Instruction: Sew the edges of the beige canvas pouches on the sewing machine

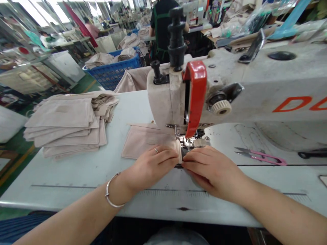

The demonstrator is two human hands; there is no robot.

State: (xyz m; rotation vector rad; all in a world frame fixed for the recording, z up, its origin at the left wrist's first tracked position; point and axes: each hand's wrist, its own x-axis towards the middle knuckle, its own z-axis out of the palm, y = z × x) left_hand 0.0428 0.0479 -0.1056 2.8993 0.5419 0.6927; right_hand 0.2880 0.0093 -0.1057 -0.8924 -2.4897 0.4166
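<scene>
A beige fabric piece lies flat on the sewing table, its right edge by the presser foot of a sewing machine. My left hand, with a ring and a bracelet, presses on the fabric with its fingers together, close to that edge. On the other side of the edge, my right hand pinches at the fabric just in front of the foot. Its fingertips nearly meet those of my left hand. The needle and the exact stitching spot are too small to make out.
Stacked beige fabric pieces lie at the table's left. Pink-handled thread snips rest right of my right hand. Behind the table stand a blue basket of fabric and a person in dark clothes. A red guard fronts the machine head.
</scene>
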